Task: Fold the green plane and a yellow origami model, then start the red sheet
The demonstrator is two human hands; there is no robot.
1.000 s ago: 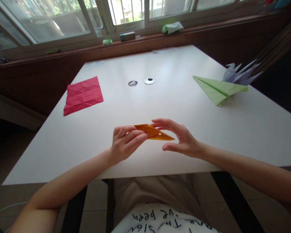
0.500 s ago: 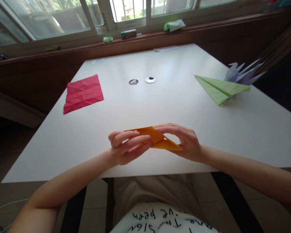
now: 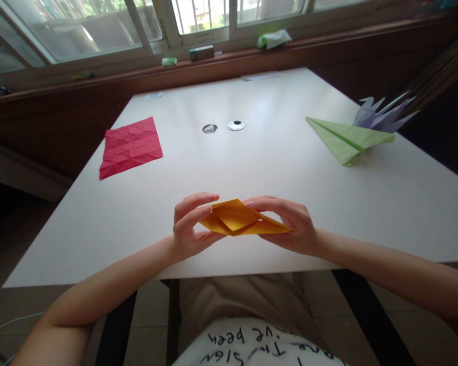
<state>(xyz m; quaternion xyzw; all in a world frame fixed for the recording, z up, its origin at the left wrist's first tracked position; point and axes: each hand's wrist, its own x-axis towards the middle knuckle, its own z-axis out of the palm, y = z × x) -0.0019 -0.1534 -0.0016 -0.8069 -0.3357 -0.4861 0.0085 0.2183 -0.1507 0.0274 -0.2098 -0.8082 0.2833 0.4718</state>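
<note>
A folded piece of orange origami paper [image 3: 234, 216] is held up between my hands above the near part of the white table [image 3: 137, 223]. It has a pointed tip toward the right and a raised, diamond-like facet in the middle. My left hand [image 3: 191, 223] grips its left side, thumb underneath and fingers curved over the edge. On the other side, my right hand [image 3: 290, 221] pinches the paper with fingertips along the top edge and the thumb below, mostly hidden by the paper.
A creased red paper square [image 3: 132, 147] lies at the left. Two round shiny discs [image 3: 235, 125] sit mid-table. At the right are a green paper plane [image 3: 349, 140] and pale purple folded paper cranes [image 3: 381, 117]. Small packs [image 3: 201, 53] rest on the window sill.
My left fingers have drawn back from the front of the orange paper to its left edge, uncovering its middle facet. The right hand has barely moved.
</note>
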